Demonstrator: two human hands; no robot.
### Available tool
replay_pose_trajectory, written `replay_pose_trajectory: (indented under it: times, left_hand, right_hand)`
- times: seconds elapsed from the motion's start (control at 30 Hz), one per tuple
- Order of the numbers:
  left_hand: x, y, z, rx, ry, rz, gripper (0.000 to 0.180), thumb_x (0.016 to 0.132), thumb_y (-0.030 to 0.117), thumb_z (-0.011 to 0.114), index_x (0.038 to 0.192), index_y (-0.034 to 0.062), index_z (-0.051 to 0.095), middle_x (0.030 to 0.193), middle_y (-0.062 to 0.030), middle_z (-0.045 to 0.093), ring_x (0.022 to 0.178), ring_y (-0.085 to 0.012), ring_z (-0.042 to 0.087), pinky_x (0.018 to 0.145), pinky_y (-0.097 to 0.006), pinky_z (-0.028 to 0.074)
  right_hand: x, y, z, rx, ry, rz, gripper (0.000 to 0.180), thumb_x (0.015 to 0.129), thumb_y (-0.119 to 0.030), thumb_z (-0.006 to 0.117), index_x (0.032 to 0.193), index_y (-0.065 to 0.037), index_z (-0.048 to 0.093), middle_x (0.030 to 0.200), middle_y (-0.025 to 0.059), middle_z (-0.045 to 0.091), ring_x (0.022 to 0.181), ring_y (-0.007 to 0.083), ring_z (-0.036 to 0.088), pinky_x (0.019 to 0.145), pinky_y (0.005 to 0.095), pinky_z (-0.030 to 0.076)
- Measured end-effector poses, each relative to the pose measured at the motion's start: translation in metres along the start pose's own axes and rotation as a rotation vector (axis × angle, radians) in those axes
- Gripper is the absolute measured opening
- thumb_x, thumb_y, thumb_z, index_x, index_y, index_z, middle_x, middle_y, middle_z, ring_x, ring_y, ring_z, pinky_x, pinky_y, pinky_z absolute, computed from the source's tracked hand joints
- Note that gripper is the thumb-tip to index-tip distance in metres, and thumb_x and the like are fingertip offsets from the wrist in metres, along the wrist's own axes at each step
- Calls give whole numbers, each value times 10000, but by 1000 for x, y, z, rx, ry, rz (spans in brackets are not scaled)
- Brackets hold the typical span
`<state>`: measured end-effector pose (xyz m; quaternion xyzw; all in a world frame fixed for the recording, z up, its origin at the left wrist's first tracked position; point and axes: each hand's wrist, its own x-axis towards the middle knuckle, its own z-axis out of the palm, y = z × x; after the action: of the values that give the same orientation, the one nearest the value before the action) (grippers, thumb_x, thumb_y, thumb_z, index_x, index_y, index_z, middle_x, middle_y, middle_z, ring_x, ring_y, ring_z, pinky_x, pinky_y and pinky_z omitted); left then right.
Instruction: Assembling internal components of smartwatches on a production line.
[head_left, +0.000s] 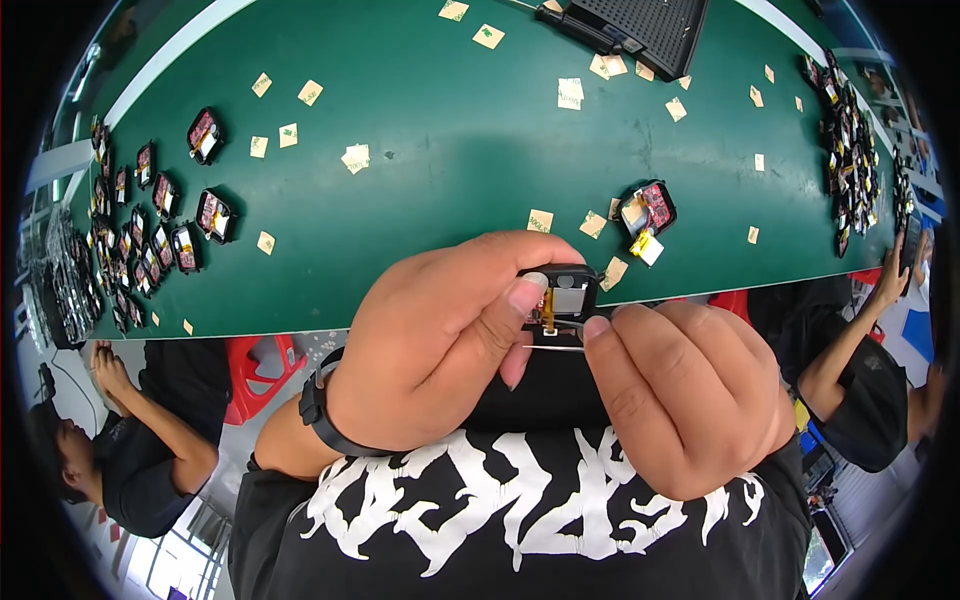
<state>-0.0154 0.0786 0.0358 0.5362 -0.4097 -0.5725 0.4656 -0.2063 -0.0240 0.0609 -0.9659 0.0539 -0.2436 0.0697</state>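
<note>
We count one black housing [571,298] between the two hands, over the near edge of the green counter [450,190]. Our left hand [425,340] has its fingers closed on the housing's left side, thumb on top. Our right hand [690,395] has its fingers pinched around one pair of thin metal tweezers [553,348], whose two arms stand apart.

The housing's open face points up toward us, showing one silvery-grey block [570,300] and one orange-yellow strip [547,306]. One rim edge runs nearly level on the far side; the thumb covers too much for us to tell the housing's long axis. The tweezers lie roughly crosswise, tips pointing left.

One open unit [655,208] sits beyond our right hand, its yellow tab [647,247] toward us. At left we count three larger units standing nearest the middle, with a cluster [135,240] of others too crowded to count; the pile [850,160] at right is likewise uncountable. Roughly two dozen paper squares [570,94] are scattered about, and one black tray [650,35] lies at the far side.
</note>
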Motion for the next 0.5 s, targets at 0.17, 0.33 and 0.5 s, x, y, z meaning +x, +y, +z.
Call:
replay_pose_trajectory:
  times: [0.17, 0.33, 0.5]
  left_hand:
    - [-2, 3, -1, 23, -12, -58, 371, 1131, 232, 431, 1268, -50, 630, 851, -63, 665, 575, -64, 585, 474, -186, 423]
    - [-3, -1, 0, 6, -6, -62, 363, 1129, 226, 437, 1267, -44, 636, 834, -52, 657, 578, -61, 583, 476, -184, 416]
    - [-1, 1, 0, -8, -32, -100, 345, 1126, 204, 439, 1263, -38, 644, 834, -50, 656, 584, -57, 582, 484, -187, 414]
  right_hand:
    - [-3, 5, 3, 79, 13, -24, 356, 570, -65, 727, 882, 104, 710, 779, 156, 651, 601, 245, 628, 472, 302, 500]
    - [-6, 9, 3, 166, -29, -58, 351, 592, -63, 714, 887, 126, 701, 805, 168, 648, 648, 256, 637, 483, 310, 512]
    - [-6, 9, -2, 180, -91, -72, 345, 604, -72, 710, 890, 121, 705, 806, 165, 649, 661, 254, 639, 489, 310, 513]
